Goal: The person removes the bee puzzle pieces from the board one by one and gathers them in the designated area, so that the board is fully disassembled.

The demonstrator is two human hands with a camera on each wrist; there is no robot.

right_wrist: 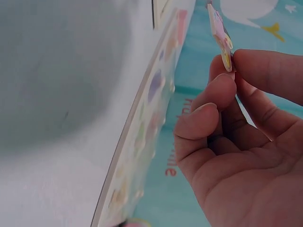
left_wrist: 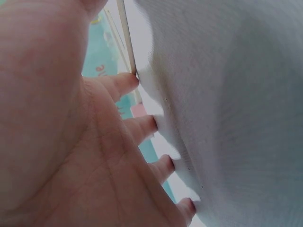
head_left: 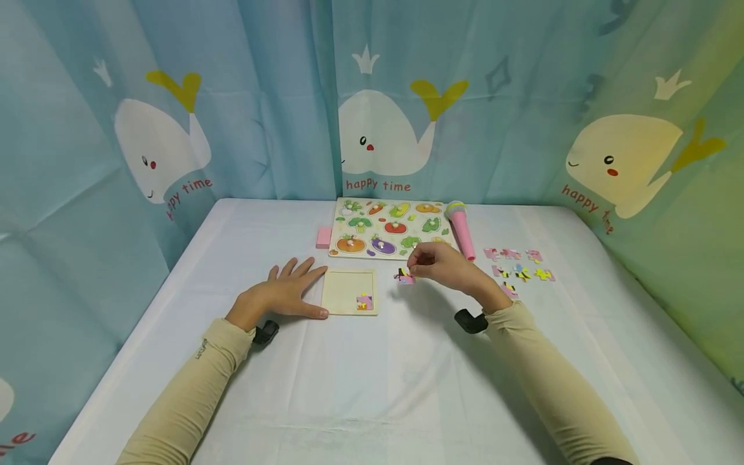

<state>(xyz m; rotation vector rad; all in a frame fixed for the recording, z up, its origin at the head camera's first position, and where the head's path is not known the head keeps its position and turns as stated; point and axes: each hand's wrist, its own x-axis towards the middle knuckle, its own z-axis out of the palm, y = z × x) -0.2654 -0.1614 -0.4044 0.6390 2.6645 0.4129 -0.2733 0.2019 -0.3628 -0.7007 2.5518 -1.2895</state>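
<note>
A square wooden puzzle tray [head_left: 343, 290] lies on the table, with one pink puzzle piece [head_left: 364, 301] in its lower right corner. My left hand [head_left: 285, 290] is spread flat at the tray's left side, thumb and index finger touching its edge. In the left wrist view its fingertips [left_wrist: 130, 81] rest along the tray edge and the cloth. Right of the tray, my right hand [head_left: 444, 268] pinches a pink, yellow and black jigsaw piece [head_left: 405, 276] above the table. The right wrist view shows this piece [right_wrist: 220, 35] edge-on between thumb and index finger.
Several loose jigsaw pieces [head_left: 522, 272] lie at the right. Behind the tray stand a vegetable peg board [head_left: 378, 236], a pink block [head_left: 323, 237] and a pink toy microphone [head_left: 462, 232]. A whale-print curtain [head_left: 279, 129] hangs around the table's back and sides.
</note>
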